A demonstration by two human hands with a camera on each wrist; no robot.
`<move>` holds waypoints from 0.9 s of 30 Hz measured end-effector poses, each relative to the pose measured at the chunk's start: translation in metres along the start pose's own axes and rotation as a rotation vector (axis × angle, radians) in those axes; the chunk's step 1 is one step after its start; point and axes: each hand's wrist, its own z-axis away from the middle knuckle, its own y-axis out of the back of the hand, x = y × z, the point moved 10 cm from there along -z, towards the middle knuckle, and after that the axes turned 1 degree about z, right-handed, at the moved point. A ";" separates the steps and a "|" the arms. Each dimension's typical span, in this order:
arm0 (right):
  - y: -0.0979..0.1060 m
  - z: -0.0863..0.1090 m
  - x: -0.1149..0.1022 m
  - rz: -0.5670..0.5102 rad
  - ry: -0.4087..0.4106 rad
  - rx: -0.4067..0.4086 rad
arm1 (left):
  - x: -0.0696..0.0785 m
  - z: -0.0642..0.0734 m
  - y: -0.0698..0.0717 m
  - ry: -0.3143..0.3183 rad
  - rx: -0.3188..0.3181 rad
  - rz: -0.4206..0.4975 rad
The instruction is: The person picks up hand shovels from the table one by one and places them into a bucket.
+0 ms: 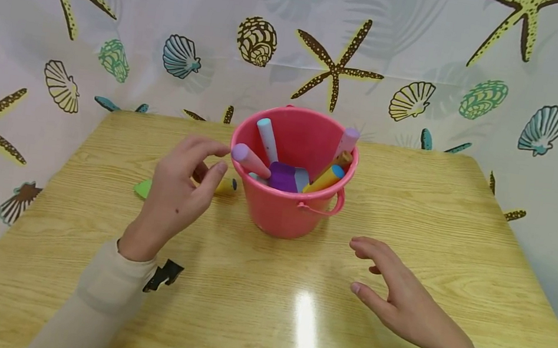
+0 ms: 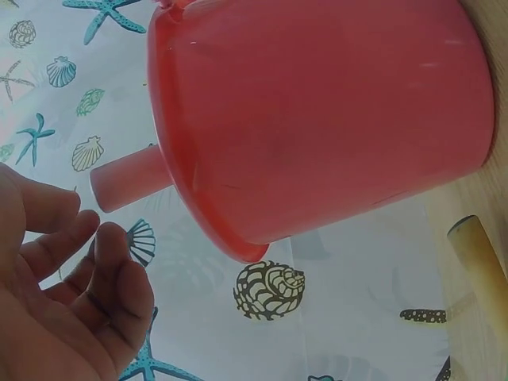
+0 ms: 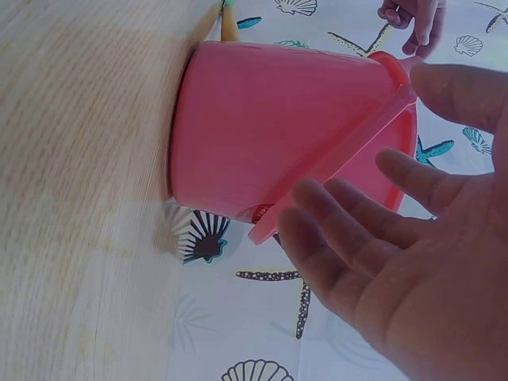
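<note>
A pink bucket (image 1: 281,210) stands upright on the wooden table, with several rod-like handles leaning in it. Among them are a lilac handle (image 1: 251,161) at the left rim, a light blue handle (image 1: 268,140), a yellow handle with a blue end (image 1: 326,179) and a purple piece (image 1: 282,177) low inside. My left hand (image 1: 181,184) hovers beside the left rim, fingers loosely bent; in the left wrist view its fingertips are just short of the lilac handle's end (image 2: 131,178), holding nothing. To the bucket's right, my right hand (image 1: 401,298) is relaxed and holds nothing.
Behind my left hand lies a yellow handle with a dark end (image 1: 226,186); a green tip (image 1: 142,188) shows on the hand's other side. The bucket's pink carrying handle (image 1: 324,209) hangs at its front right. A shell-print cloth (image 1: 218,76) borders the table (image 1: 250,301).
</note>
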 end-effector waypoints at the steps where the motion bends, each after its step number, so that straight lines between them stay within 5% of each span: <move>1: 0.000 0.000 0.000 0.002 -0.001 -0.001 | -0.001 0.000 -0.001 0.002 -0.006 0.003; 14: -0.002 0.000 0.002 0.000 -0.006 -0.010 | -0.001 0.001 -0.004 -0.016 -0.026 -0.017; 27: -0.005 0.001 0.005 -0.008 -0.024 -0.031 | -0.024 0.005 -0.033 0.186 -0.282 -0.120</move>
